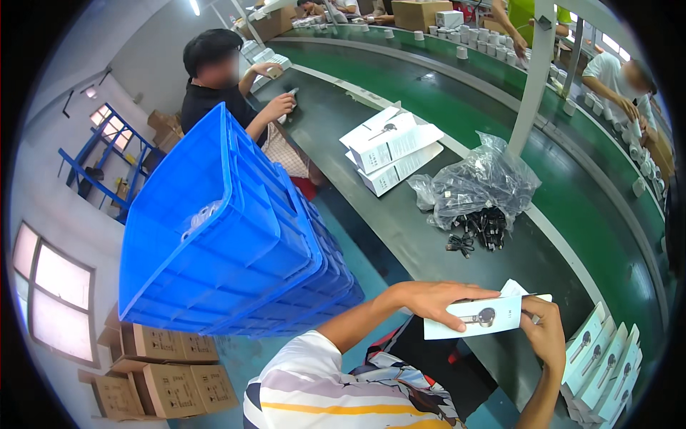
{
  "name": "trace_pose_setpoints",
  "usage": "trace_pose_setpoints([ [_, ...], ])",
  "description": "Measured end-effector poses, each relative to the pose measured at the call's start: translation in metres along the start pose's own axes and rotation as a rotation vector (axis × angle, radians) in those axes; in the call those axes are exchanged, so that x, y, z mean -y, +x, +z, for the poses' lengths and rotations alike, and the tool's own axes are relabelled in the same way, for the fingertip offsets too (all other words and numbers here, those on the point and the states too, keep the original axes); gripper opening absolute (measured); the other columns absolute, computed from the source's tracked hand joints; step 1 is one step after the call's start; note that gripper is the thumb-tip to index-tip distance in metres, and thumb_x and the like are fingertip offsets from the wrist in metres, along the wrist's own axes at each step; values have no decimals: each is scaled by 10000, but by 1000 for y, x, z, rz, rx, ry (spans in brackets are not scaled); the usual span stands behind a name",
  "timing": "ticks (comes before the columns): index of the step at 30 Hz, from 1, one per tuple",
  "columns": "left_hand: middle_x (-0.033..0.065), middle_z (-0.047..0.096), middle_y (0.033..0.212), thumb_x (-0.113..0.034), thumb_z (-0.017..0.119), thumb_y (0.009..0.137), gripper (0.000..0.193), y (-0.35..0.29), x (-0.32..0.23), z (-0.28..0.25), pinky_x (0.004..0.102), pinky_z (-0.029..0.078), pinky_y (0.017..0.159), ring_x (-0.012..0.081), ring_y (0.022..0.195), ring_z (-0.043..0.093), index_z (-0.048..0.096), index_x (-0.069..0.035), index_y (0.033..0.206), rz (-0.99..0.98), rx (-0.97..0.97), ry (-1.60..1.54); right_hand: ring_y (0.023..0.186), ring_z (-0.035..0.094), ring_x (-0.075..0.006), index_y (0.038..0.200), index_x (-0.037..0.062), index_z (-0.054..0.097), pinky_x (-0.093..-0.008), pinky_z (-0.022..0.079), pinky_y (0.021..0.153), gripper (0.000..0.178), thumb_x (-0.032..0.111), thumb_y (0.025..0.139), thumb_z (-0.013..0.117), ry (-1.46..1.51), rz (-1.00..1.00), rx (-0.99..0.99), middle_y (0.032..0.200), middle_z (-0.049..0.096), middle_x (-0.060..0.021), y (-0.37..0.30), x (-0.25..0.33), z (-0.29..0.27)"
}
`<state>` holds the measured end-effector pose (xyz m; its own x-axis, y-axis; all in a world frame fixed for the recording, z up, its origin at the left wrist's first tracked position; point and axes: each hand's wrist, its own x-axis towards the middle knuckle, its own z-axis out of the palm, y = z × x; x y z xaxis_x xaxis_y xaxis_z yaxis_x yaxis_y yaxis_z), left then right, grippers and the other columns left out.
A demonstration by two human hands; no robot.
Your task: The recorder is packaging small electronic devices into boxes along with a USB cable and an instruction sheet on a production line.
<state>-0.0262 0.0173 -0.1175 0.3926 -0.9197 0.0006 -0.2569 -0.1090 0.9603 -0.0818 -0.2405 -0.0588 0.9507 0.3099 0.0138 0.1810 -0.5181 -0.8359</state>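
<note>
A small white printed carton (pixel 493 323), with a dark round-headed gadget pictured on its front, is held level over the near end of the bench. My left hand (pixel 436 303) grips its left part, thumb on the printed face and fingers along the top edge. At the carton's right end, where white flaps stand up, my right hand (pixel 542 327) has its fingers curled round the end; their tips are partly hidden. Beyond the carton lie black coiled cables (pixel 487 230), spilling from a clear plastic bag (pixel 486 182).
White cartons (pixel 391 146) lie stacked farther along the bench; several more (pixel 604 365) stand upright at my right. Tall blue crates (pixel 214 250) rise at my left. A co-worker (pixel 221 86) sits beyond them. A green conveyor (pixel 443 89) curves past a white post (pixel 532 93).
</note>
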Motion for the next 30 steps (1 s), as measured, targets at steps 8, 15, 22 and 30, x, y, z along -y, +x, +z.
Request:
trace_pose_setpoints([
  [8,165,427,1400,-273,672,814,867,1,-7,-3,382,357,1042,326,1239,455,214,-109,1531,0,-43,-102,849,620,-238,998,-73,631,-315,466,808,237,40,802,558,121,-43,-144,938,669,-157,-6,7,1],
  [15,168,432,1395,-282,671,814,866,2,6,-3,385,372,1020,330,1214,472,217,-116,1532,34,-40,8,861,652,-259,1035,-54,634,-348,491,802,289,133,816,634,82,88,-36,946,676,-171,-15,-3,7],
  [22,138,415,1463,-358,718,777,932,-33,12,-19,335,358,1042,222,1250,464,234,-75,1522,-23,-225,-194,996,590,-217,1111,-50,583,-331,438,933,283,102,875,546,349,-116,-618,1064,599,-137,-2,-19,34],
  [30,144,465,1403,-386,744,775,956,-96,29,-49,331,342,1051,208,1249,453,245,-27,1507,-158,-535,-252,641,557,-120,887,-18,624,-245,435,599,60,13,893,572,252,6,-290,781,612,-86,17,-39,139],
])
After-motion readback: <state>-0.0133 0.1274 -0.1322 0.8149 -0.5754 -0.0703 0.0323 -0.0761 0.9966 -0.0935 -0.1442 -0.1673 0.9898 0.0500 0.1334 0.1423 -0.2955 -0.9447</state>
